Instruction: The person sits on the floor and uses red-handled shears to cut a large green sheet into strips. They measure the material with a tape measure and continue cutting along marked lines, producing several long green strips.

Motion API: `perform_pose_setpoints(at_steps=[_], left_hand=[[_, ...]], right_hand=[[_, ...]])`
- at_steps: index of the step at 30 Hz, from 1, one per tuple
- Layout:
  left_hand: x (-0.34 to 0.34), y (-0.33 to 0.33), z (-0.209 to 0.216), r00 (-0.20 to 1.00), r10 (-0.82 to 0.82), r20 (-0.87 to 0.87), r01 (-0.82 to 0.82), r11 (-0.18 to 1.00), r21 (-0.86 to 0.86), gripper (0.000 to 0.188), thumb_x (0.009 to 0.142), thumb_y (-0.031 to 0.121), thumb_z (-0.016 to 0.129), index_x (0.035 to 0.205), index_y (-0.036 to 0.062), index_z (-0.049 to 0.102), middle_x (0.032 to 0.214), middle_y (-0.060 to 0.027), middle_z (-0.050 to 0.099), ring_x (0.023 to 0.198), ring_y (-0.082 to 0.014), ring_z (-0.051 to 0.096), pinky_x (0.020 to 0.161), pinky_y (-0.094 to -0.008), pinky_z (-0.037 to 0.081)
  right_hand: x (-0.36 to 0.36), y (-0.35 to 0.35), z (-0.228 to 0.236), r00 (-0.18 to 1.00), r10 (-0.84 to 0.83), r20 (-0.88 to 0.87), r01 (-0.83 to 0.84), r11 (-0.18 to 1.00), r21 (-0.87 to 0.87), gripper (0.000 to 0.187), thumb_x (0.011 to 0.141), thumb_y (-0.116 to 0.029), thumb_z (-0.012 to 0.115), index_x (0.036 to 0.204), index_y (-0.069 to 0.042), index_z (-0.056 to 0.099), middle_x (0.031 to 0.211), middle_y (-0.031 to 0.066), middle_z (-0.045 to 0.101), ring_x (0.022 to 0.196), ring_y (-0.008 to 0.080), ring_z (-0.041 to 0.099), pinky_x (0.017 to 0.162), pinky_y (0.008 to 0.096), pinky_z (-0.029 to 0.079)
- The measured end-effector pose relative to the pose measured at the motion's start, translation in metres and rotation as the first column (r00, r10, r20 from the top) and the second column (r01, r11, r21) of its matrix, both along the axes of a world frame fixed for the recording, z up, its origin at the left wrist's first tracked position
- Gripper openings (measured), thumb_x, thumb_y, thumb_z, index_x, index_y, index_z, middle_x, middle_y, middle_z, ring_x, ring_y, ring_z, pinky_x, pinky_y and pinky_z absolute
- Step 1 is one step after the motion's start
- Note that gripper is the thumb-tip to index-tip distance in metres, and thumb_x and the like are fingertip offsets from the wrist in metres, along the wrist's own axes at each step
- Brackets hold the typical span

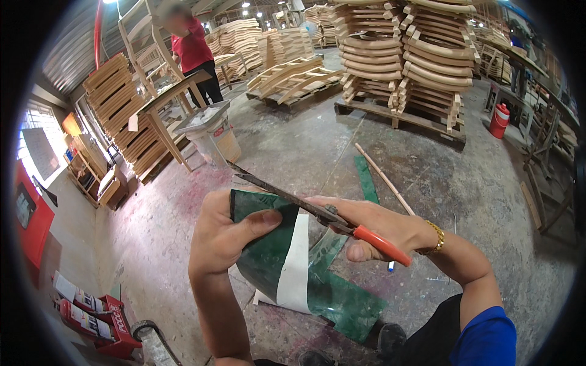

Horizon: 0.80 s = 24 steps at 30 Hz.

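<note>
My left hand (pixel 215 241) pinches a bendy green sheet (pixel 262 247) near its top edge, thumb on the front face. A white band (pixel 296 268) crosses the sheet, and its lower part hangs down toward my shoes. Wrapped round the orange handles of a pair of scissors (pixel 379 244) is my right hand (pixel 387 222), with a gold bracelet at the wrist. The dark blades point up and left, lying across the sheet's top edge just beyond my left thumb. Their tips are slightly apart.
On the floor ahead lie a narrow green strip (pixel 366 178) and a thin wooden stick (pixel 386 180). Fire extinguishers (pixel 85 320) stand at lower left. A bucket (pixel 210 135), a person in red (pixel 192 49) and pallets of stacked curved wooden parts (pixel 406 67) are farther off.
</note>
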<state>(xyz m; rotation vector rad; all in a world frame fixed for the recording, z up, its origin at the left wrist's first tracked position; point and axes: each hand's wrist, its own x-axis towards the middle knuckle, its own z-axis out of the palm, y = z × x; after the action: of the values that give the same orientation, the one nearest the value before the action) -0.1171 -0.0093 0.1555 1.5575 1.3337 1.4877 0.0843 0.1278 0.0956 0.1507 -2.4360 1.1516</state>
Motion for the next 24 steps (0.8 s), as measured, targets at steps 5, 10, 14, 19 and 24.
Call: perform_pose_setpoints(at_steps=[5, 10, 14, 19, 24], left_hand=[[-0.001, -0.002, 0.003, 0.999, -0.036, -0.003, 0.036, 0.999, -0.037, 0.017, 0.075, 0.007, 0.068, 0.087, -0.0048, 0.066, 0.074, -0.0036, 0.065, 0.068, -0.0081, 0.058, 0.061, -0.0223, 0.045], [-0.005, -0.002, 0.002, 0.998, -0.059, -0.035, 0.057, 0.996, -0.065, 0.017, 0.075, 0.007, 0.067, 0.088, -0.0047, 0.066, 0.075, -0.0030, 0.065, 0.068, -0.0076, 0.058, 0.062, -0.0218, 0.046], [-0.005, -0.002, 0.003, 0.998, -0.053, -0.022, 0.052, 0.997, -0.056, 0.019, 0.075, 0.007, 0.068, 0.089, -0.0045, 0.067, 0.075, -0.0026, 0.065, 0.068, -0.0075, 0.058, 0.063, -0.0219, 0.046], [-0.011, -0.002, -0.001, 0.996, -0.018, -0.086, 0.015, 0.999, -0.038, 0.018, 0.072, 0.008, 0.070, 0.086, -0.0034, 0.068, 0.073, -0.0031, 0.066, 0.067, -0.0073, 0.058, 0.061, -0.0221, 0.046], [-0.014, -0.002, 0.001, 0.969, 0.054, -0.239, -0.083, 0.990, -0.111, 0.017, 0.071, 0.008, 0.073, 0.084, -0.0028, 0.069, 0.070, -0.0046, 0.067, 0.066, -0.0068, 0.059, 0.060, -0.0227, 0.046]], right_hand=[[0.003, -0.002, 0.004, 0.994, 0.083, 0.065, -0.080, 0.995, -0.058, 0.092, 0.082, -0.068, 0.047, 0.136, 0.005, 0.028, 0.101, 0.0204, 0.053, 0.093, 0.0326, 0.053, 0.083, 0.0404, 0.043], [0.007, -0.006, 0.009, 0.987, 0.117, 0.114, -0.099, 0.984, -0.150, 0.090, 0.084, -0.068, 0.044, 0.135, 0.005, 0.029, 0.092, 0.0163, 0.052, 0.086, 0.0282, 0.053, 0.077, 0.0387, 0.043], [0.004, -0.007, 0.010, 0.991, 0.080, 0.103, -0.070, 0.993, -0.095, 0.089, 0.083, -0.068, 0.045, 0.133, 0.004, 0.033, 0.090, 0.0165, 0.053, 0.084, 0.0290, 0.054, 0.075, 0.0394, 0.044], [0.002, -0.002, -0.002, 0.999, 0.023, 0.028, -0.023, 1.000, 0.014, 0.082, 0.083, -0.068, 0.046, 0.124, 0.004, 0.042, 0.089, 0.0181, 0.055, 0.082, 0.0313, 0.055, 0.074, 0.0408, 0.044], [0.004, 0.005, -0.005, 0.990, 0.020, 0.137, -0.020, 1.000, 0.001, 0.093, 0.078, -0.071, 0.050, 0.132, 0.004, 0.038, 0.104, 0.0200, 0.059, 0.095, 0.0314, 0.059, 0.082, 0.0374, 0.045]])
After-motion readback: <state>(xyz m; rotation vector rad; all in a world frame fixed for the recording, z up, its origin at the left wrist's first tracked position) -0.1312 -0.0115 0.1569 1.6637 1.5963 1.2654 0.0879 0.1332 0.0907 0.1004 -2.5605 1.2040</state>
